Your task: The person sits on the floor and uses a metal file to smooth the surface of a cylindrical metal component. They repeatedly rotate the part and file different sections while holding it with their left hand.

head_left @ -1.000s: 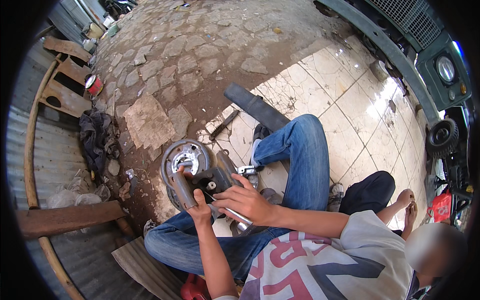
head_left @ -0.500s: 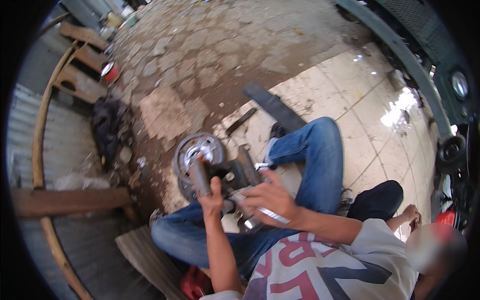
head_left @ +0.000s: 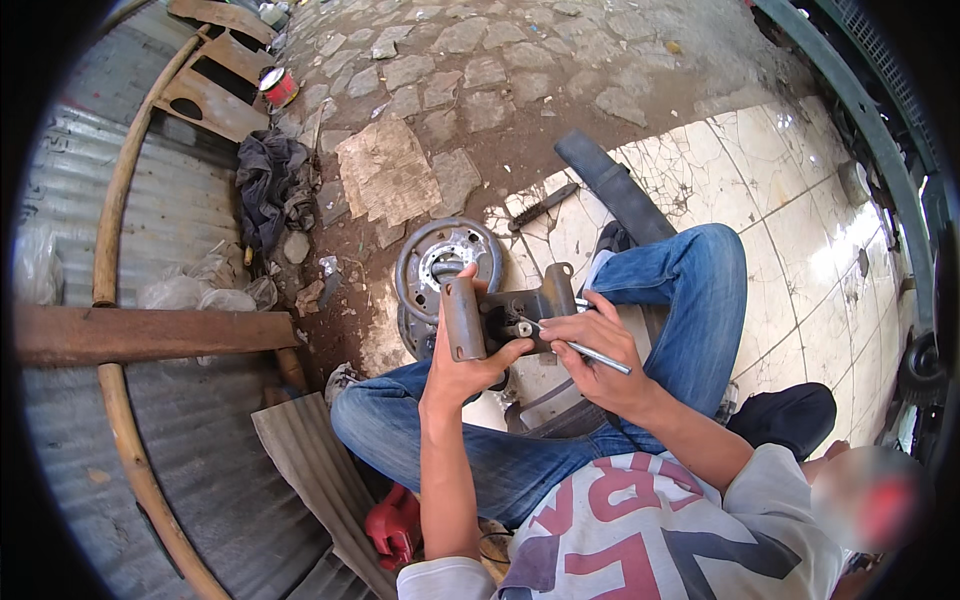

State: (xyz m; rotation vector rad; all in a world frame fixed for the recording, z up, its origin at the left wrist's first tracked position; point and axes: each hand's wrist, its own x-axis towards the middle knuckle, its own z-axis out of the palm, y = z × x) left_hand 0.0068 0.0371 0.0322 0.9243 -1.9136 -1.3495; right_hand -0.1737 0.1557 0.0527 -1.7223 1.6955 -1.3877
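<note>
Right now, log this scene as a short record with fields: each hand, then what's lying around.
Left hand: grips a metal bracket by its left side
Right hand: holds a thin silver tool toward the bracket's middle; tip contact unclear
Beyond bracket: round, wheel-like metal part
On tiles: narrow dark tool, beside a long dark flat piece
Upper left: red can
</note>
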